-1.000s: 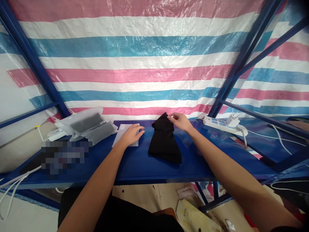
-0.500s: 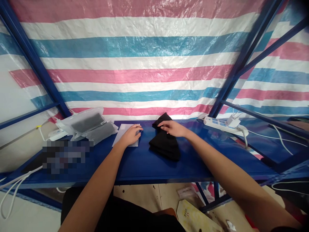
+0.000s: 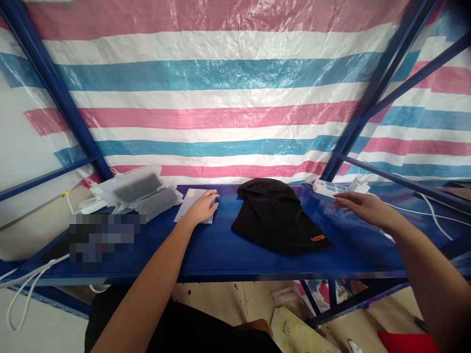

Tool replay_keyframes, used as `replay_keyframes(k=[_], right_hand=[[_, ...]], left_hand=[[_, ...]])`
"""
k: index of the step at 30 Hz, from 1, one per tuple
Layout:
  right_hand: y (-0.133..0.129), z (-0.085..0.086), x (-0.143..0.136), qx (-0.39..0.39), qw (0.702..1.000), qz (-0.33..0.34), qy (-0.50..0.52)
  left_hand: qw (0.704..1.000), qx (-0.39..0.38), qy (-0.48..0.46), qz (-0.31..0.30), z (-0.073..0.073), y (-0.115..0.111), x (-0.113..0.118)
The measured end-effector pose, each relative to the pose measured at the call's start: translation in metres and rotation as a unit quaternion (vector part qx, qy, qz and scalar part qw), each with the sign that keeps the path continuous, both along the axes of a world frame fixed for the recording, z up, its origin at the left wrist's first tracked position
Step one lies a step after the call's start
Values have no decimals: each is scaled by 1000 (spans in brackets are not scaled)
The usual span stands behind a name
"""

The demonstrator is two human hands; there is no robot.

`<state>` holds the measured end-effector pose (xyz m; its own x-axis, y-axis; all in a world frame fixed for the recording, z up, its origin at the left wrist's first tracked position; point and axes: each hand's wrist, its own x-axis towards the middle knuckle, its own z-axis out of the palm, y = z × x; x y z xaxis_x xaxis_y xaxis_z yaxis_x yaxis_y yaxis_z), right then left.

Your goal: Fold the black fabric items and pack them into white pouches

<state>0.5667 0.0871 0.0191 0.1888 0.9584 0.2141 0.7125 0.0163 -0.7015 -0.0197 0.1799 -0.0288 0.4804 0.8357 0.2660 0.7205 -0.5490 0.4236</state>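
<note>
A black cloth hood, like a balaclava (image 3: 274, 220), lies spread on the blue table, its rounded top toward the back. Orange lettering shows near its right lower corner. My right hand (image 3: 362, 208) hovers to the right of the hood, apart from it, with fingers stretched out and nothing in them. Over on the left, my left hand (image 3: 201, 206) rests on a flat pale sheet (image 3: 186, 208), covering its right part. The fingers of that hand lie loosely extended; whether the sheet is paper or a plastic sleeve I cannot tell.
Clear plastic packets with dark contents (image 3: 147, 191) lie at the left, near a blurred-out patch and white cables (image 3: 27, 289). A white power strip (image 3: 329, 188) with plugs sits at the back right. Blue metal posts (image 3: 348, 132) frame the table (image 3: 221, 260).
The folded black hood has been opened out flat toward the right, and its orange lettering now shows. My right hand has let go and moved right. My left hand stays on the sheet.
</note>
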Motion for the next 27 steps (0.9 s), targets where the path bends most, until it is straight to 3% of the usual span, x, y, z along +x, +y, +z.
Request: replay_keyframes(k=[3, 6, 9, 12, 15, 19, 23, 27], right_hand=[[10, 18, -50, 30, 991, 46, -124], [32, 20, -129, 18, 977, 129, -166], [59, 0, -204, -9, 968, 153, -199], [81, -27, -247, -92, 954, 131, -253], [93, -45, -247, -120, 940, 146, -285], [95, -47, -209, -96, 926, 219, -292], [93, -30, -185, -93, 926, 247, -271], [98, -1, -210, -22, 940, 221, -259]], left_hand=[[1000, -9, -2, 9, -3, 1, 2], [1000, 13, -4, 22, -6, 3, 4], [998, 20, 33, 48, -10, 6, 5], [994, -22, 66, 88, -13, 8, 5], [990, -55, 79, 106, -16, 9, 5], [985, -62, 84, 136, -20, 10, 5], [984, -44, 60, 165, -21, 12, 5], [976, -29, 93, 193, -16, 11, 0]])
